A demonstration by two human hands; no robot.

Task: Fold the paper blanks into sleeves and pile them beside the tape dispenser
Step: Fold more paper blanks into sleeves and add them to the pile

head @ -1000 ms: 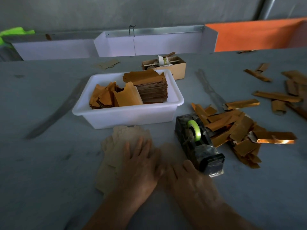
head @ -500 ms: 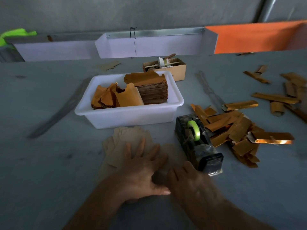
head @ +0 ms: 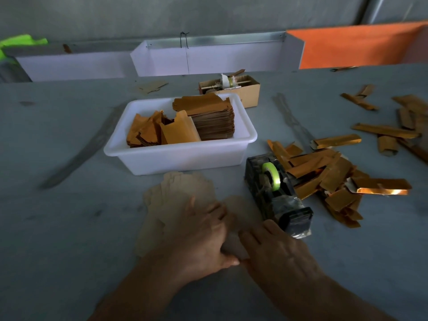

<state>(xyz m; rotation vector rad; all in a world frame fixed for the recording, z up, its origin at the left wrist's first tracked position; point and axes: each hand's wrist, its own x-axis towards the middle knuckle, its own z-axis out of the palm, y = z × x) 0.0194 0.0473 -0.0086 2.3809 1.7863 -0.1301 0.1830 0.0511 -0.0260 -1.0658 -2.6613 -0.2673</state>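
A pale paper blank (head: 232, 245) is bent up between my two hands at the near middle of the table. My left hand (head: 201, 237) grips its left side, thumb tucked under the near edge. My right hand (head: 275, 251) curls over its right side, just in front of the black tape dispenser (head: 275, 195) with its green roll. More flat blanks (head: 176, 198) are fanned out under and behind my left hand. Folded gold-brown sleeves (head: 328, 174) lie heaped to the right of the dispenser.
A white tub (head: 180, 158) behind the blanks holds a stack of brown blanks and loose orange pieces. A small cardboard box (head: 240, 89) stands behind it. More sleeves (head: 389, 133) are scattered at the far right. White and orange boards line the table's far edge.
My left hand went from lying flat on the blanks to gripping one blank with the thumb under it. My right hand closed in on that blank's other side, and it now bends upward.
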